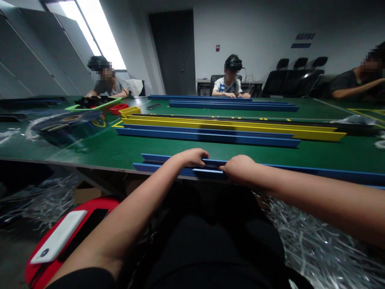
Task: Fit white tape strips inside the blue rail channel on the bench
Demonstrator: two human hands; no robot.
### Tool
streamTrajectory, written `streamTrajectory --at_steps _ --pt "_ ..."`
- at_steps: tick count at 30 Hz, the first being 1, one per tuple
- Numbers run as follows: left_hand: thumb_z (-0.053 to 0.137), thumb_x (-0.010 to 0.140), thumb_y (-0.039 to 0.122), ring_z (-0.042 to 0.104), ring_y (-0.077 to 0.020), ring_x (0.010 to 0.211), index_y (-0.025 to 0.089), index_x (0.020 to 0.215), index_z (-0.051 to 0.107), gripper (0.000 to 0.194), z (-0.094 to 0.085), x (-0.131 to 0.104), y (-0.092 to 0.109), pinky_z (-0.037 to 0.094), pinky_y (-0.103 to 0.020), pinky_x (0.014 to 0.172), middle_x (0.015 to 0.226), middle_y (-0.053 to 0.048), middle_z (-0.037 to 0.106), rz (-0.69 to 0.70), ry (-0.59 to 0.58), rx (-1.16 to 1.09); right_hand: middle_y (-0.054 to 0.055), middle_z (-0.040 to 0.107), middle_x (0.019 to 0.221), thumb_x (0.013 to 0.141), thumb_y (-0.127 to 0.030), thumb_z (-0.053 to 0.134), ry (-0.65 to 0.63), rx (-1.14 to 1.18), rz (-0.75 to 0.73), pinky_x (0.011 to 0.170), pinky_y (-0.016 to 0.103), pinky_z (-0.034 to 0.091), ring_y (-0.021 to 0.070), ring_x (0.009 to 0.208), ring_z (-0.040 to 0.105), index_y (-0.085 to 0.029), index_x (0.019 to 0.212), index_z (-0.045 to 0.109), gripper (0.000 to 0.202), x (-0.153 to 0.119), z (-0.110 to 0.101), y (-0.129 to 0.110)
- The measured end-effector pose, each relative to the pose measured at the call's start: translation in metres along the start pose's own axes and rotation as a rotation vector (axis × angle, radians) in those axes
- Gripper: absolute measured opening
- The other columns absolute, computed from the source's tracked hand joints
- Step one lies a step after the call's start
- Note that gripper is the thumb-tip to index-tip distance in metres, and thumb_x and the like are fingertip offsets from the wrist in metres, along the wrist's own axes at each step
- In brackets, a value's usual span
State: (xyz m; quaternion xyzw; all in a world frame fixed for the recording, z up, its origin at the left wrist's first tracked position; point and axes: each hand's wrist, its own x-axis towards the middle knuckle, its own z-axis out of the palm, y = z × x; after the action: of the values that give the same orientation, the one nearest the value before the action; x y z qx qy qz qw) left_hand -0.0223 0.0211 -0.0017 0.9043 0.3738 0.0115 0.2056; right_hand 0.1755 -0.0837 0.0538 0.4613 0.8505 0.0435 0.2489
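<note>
A long blue channel strip (300,169) runs along the near edge of the green table (126,150). My left hand (195,157) is at the left part of the strips there, its fingers curled over the channel; whatever they pinch is too small to make out. Close to its right, my right hand (239,166) is closed, with a fingertip at the blue strip's wall. Beyond my hands lie another blue strip (207,136) and yellow strips (234,125), side by side across the table.
Further blue strips (231,106) lie at the far side. A green tray (111,105), a red bin (118,108) and a yellow bin (130,111) stand at the left. Three other people sit around the table. A red stool (102,204) holds a white device (60,237).
</note>
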Motion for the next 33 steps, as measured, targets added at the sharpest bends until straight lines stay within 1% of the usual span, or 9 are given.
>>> streamTrajectory --at_steps 4,8,11,14,18,21,23,27,33 --pt "0.06 0.067 0.028 0.061 -0.0183 0.08 0.023 0.105 0.068 0.039 0.002 -0.003 -0.003 0.04 -0.025 0.061 0.094 0.0 0.071 -0.024 0.036 0.02 0.014 0.072 0.081 0.084 -0.037 0.055 0.046 -0.018 -0.016 0.065 0.033 0.047 0.0264 0.074 0.069 -0.025 0.128 0.065 0.046 0.003 0.009 0.006" --pt "0.061 0.067 0.031 0.06 -0.0186 0.078 0.025 0.106 0.068 0.04 0.002 -0.003 -0.005 0.038 -0.026 0.059 0.094 0.0 0.071 -0.042 0.042 0.053 0.013 0.072 0.079 0.084 -0.044 0.054 0.066 -0.024 -0.037 0.062 0.033 0.045 0.0261 0.069 0.067 -0.03 0.138 0.056 0.055 0.0 0.013 0.018" --pt "0.061 0.067 0.031 0.061 -0.0187 0.079 0.026 0.108 0.068 0.042 0.001 -0.003 -0.004 0.038 -0.026 0.059 0.096 -0.001 0.071 -0.048 0.031 0.064 0.012 0.073 0.087 0.083 -0.049 0.056 0.047 0.016 -0.062 0.062 0.032 0.043 0.0254 0.072 0.067 -0.03 0.141 0.053 0.061 -0.007 0.008 0.03" --pt "0.061 0.068 0.031 0.062 -0.0188 0.081 0.026 0.11 0.068 0.043 0.0 -0.003 -0.004 0.039 -0.025 0.061 0.098 -0.001 0.072 -0.043 0.029 0.061 0.009 0.073 0.096 0.085 -0.053 0.052 0.025 0.132 -0.095 0.063 0.03 0.042 0.0235 0.077 0.066 -0.032 0.141 0.053 0.06 -0.017 0.0 0.042" --pt "0.062 0.069 0.03 0.062 -0.0192 0.084 0.026 0.112 0.068 0.044 -0.001 -0.003 -0.005 0.041 -0.025 0.063 0.1 -0.002 0.072 -0.024 0.029 0.054 0.005 0.073 0.099 0.091 -0.049 0.045 0.031 0.289 -0.136 0.064 0.028 0.041 0.0178 0.072 0.063 -0.033 0.141 0.053 0.053 -0.026 -0.005 0.052" --pt "0.062 0.069 0.032 0.063 -0.0194 0.085 0.025 0.113 0.068 0.045 -0.001 -0.004 -0.004 0.041 -0.025 0.064 0.101 -0.002 0.072 -0.028 0.024 0.07 0.004 0.073 0.099 0.093 -0.048 0.042 0.055 0.33 -0.165 0.061 0.027 0.039 0.0161 0.071 0.062 -0.034 0.139 0.055 0.051 -0.029 -0.005 0.053" --pt "0.061 0.07 0.032 0.063 -0.0189 0.085 0.026 0.114 0.067 0.045 -0.001 -0.005 -0.003 0.042 -0.024 0.065 0.102 -0.002 0.072 -0.042 0.02 0.091 0.004 0.073 0.097 0.093 -0.049 0.041 0.071 0.295 -0.176 0.06 0.026 0.037 0.0155 0.069 0.061 -0.035 0.138 0.056 0.049 -0.03 -0.006 0.053" --pt "0.06 0.072 0.034 0.063 -0.0177 0.086 0.028 0.116 0.065 0.045 -0.003 -0.008 0.0 0.043 -0.024 0.066 0.104 0.0 0.071 -0.047 0.012 0.134 0.007 0.071 0.086 0.091 -0.045 0.043 0.081 0.098 -0.161 0.057 0.028 0.034 0.0161 0.063 0.059 -0.031 0.135 0.06 0.049 -0.033 -0.008 0.051" --pt "0.059 0.071 0.035 0.064 -0.0177 0.084 0.029 0.114 0.066 0.044 -0.004 -0.009 0.0 0.042 -0.024 0.064 0.1 0.001 0.072 -0.045 0.02 0.131 0.009 0.07 0.077 0.087 -0.046 0.047 0.008 -0.01 -0.109 0.055 0.029 0.033 0.0207 0.063 0.062 -0.03 0.13 0.063 0.049 -0.03 0.003 0.044"
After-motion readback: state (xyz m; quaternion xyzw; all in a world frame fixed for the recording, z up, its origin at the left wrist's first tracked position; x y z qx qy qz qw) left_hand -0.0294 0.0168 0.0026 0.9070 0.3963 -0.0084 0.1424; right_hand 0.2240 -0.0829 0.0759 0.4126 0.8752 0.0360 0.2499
